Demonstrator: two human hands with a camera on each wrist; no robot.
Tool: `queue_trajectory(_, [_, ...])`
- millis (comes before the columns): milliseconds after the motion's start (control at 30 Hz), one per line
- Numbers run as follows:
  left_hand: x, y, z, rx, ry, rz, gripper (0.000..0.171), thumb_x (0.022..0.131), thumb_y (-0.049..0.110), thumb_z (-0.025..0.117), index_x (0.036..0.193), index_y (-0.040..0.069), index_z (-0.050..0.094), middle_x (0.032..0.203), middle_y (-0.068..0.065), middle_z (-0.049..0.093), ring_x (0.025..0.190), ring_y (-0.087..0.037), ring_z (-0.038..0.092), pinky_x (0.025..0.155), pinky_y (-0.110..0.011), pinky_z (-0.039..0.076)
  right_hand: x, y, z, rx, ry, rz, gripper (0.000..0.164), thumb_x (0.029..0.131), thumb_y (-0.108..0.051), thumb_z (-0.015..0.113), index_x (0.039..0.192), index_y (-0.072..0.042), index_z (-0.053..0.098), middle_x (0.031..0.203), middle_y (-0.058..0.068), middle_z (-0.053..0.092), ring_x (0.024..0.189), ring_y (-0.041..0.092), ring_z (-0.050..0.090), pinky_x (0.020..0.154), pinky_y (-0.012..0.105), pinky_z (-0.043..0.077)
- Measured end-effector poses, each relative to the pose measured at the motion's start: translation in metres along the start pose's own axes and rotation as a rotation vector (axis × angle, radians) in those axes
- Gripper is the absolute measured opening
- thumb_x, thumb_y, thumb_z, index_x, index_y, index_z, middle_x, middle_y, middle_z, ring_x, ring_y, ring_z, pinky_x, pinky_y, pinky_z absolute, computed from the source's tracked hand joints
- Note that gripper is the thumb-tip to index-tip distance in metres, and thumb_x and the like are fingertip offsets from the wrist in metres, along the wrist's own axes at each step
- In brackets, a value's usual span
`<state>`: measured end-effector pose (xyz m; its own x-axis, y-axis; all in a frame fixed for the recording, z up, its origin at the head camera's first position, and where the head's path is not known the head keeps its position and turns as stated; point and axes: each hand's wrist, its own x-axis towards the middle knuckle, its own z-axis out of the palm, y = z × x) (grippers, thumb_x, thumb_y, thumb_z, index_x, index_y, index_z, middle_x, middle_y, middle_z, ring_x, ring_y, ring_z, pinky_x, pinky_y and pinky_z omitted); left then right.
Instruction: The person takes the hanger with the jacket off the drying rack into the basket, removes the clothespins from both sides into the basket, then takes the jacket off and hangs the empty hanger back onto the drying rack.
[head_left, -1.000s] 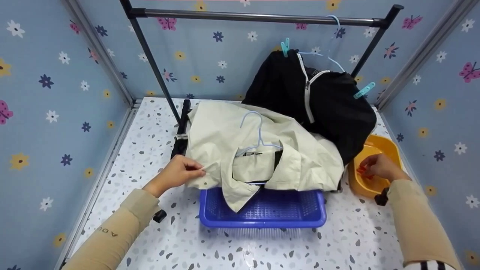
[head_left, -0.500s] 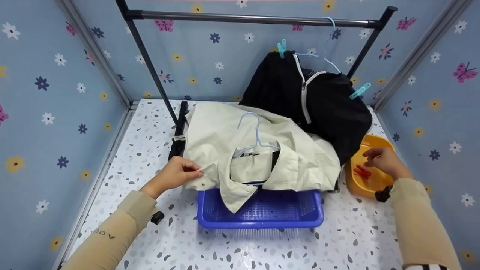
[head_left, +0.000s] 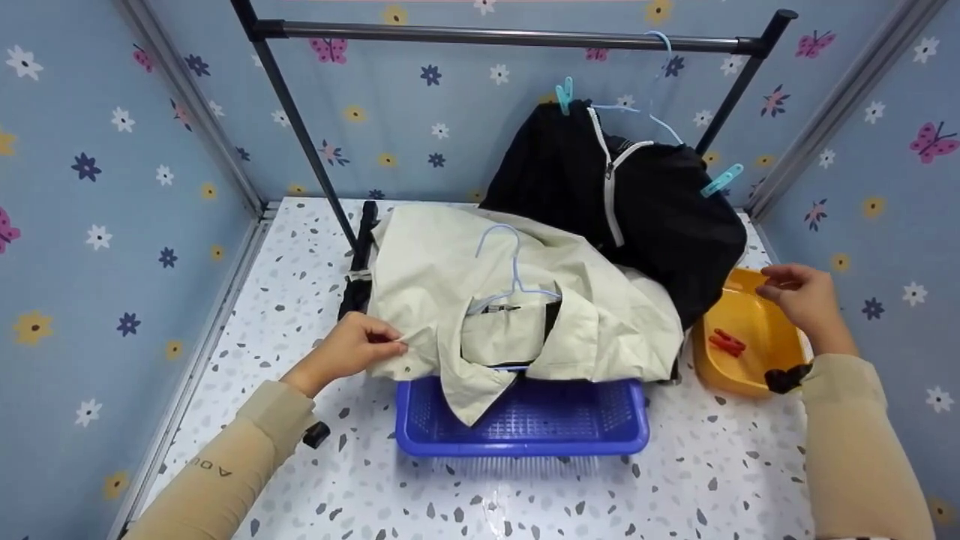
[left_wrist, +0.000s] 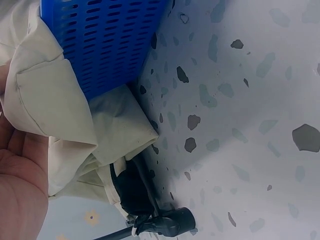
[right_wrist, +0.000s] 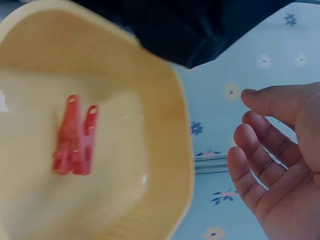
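Observation:
My left hand (head_left: 349, 346) pinches the edge of a beige collared jacket (head_left: 420, 262) between thumb and fingers; in the left wrist view the cloth (left_wrist: 55, 95) covers most of the fingertips. A light blue hanger (head_left: 517, 270) sits inside the jacket, its hook lying over the fabric. The jacket is draped across a blue plastic basket (head_left: 525, 450). Above the right rim of a yellow basin (head_left: 776, 341), my right hand (head_left: 810, 304) holds nothing, its fingers loosely bent. Red clothespins (right_wrist: 75, 137) lie on the basin's floor.
A black zip garment (head_left: 667, 217) hangs from the rack's dark bar (head_left: 480, 33) on a blue hanger, with teal clothespins (head_left: 722, 181) on both shoulders. Rack feet (head_left: 316, 434) stick out on the speckled floor. Patterned walls enclose the back and sides.
My right hand has come up out of the basin and moved right, leaving the red clothespins inside. My left hand keeps its pinch on the jacket.

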<state>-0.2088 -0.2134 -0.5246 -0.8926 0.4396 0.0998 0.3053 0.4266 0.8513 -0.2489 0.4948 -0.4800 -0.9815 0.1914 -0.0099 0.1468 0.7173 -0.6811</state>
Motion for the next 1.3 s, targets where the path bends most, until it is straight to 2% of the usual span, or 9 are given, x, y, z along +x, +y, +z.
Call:
queue_trajectory(67, [0.0, 0.0, 0.0, 0.004, 0.003, 0.003, 0.006, 0.091, 0.005, 0.085, 0.094, 0.0, 0.086, 0.082, -0.013, 0.08, 0.067, 0.0, 0.059, 0.062, -0.016, 0.047, -0.001, -0.005, -0.003, 0.016, 0.04, -0.019, 0.035, 0.107, -0.017, 0.07, 0.135, 0.003, 0.066, 0.1, -0.009, 0.067, 0.086, 0.001, 0.059, 0.077, 0.003, 0.05])
queue_trajectory(233, [0.0, 0.0, 0.0, 0.003, 0.0, -0.012, 0.007, 0.09, 0.005, 0.085, 0.096, -0.001, 0.086, 0.085, -0.017, 0.08, 0.068, 0.0, 0.06, 0.063, -0.015, 0.048, -0.005, -0.015, -0.01, 0.075, 0.099, -0.02, 0.029, 0.106, -0.024, 0.073, 0.13, -0.007, 0.069, 0.096, -0.021, 0.061, 0.09, 0.003, 0.058, 0.081, 0.001, 0.049])
queue_trajectory(300, [0.0, 0.001, 0.0, -0.001, -0.002, -0.02, 0.008, 0.09, 0.004, 0.085, 0.096, -0.001, 0.086, 0.086, -0.018, 0.08, 0.068, -0.001, 0.06, 0.063, -0.015, 0.048, -0.007, -0.018, -0.012, 0.091, 0.126, -0.018, 0.028, 0.105, -0.028, 0.074, 0.127, -0.011, 0.071, 0.095, -0.022, 0.06, 0.09, 0.005, 0.057, 0.081, 0.001, 0.049])
queue_trajectory(467, [-0.001, 0.003, 0.001, 0.003, -0.004, -0.033, 0.006, 0.091, 0.006, 0.085, 0.094, 0.001, 0.086, 0.085, -0.013, 0.08, 0.069, -0.001, 0.059, 0.064, -0.016, 0.047, -0.011, -0.028, -0.015, 0.127, 0.208, -0.062, 0.03, 0.102, -0.03, 0.079, 0.126, -0.013, 0.074, 0.095, -0.024, 0.061, 0.091, 0.004, 0.056, 0.083, 0.001, 0.047])
queue_trajectory(633, [-0.001, 0.004, 0.001, 0.002, 0.007, -0.034, 0.006, 0.091, 0.007, 0.086, 0.094, 0.001, 0.086, 0.085, -0.012, 0.08, 0.069, -0.001, 0.059, 0.063, -0.016, 0.047, -0.015, -0.04, -0.018, 0.192, 0.254, -0.104, 0.031, 0.099, -0.03, 0.082, 0.126, -0.016, 0.076, 0.097, -0.025, 0.064, 0.093, 0.003, 0.058, 0.085, 0.002, 0.048])
queue_trajectory(900, [0.0, 0.003, 0.0, -0.008, -0.01, -0.052, 0.009, 0.091, 0.006, 0.085, 0.097, 0.0, 0.086, 0.088, -0.017, 0.081, 0.069, -0.001, 0.059, 0.064, -0.016, 0.048, -0.02, -0.068, -0.019, 0.228, 0.303, -0.172, 0.035, 0.099, -0.026, 0.083, 0.129, -0.01, 0.075, 0.102, -0.02, 0.067, 0.096, 0.004, 0.061, 0.087, 0.003, 0.05])
queue_trajectory(1067, [0.001, 0.003, 0.001, -0.007, -0.005, -0.04, 0.008, 0.091, 0.005, 0.085, 0.097, 0.0, 0.086, 0.088, -0.017, 0.081, 0.07, -0.001, 0.061, 0.065, -0.016, 0.049, -0.025, -0.087, -0.022, 0.238, 0.317, -0.208, 0.033, 0.098, -0.024, 0.083, 0.128, -0.011, 0.076, 0.103, -0.02, 0.067, 0.096, 0.003, 0.062, 0.088, 0.003, 0.05])
queue_trajectory(1300, [0.0, 0.004, 0.001, 0.002, -0.003, -0.04, 0.008, 0.091, 0.006, 0.085, 0.096, 0.0, 0.086, 0.086, -0.014, 0.081, 0.069, -0.001, 0.06, 0.064, -0.016, 0.049, -0.032, -0.108, -0.023, 0.253, 0.31, -0.315, 0.029, 0.097, -0.013, 0.083, 0.125, -0.01, 0.078, 0.103, -0.019, 0.068, 0.094, 0.003, 0.063, 0.089, 0.004, 0.052])
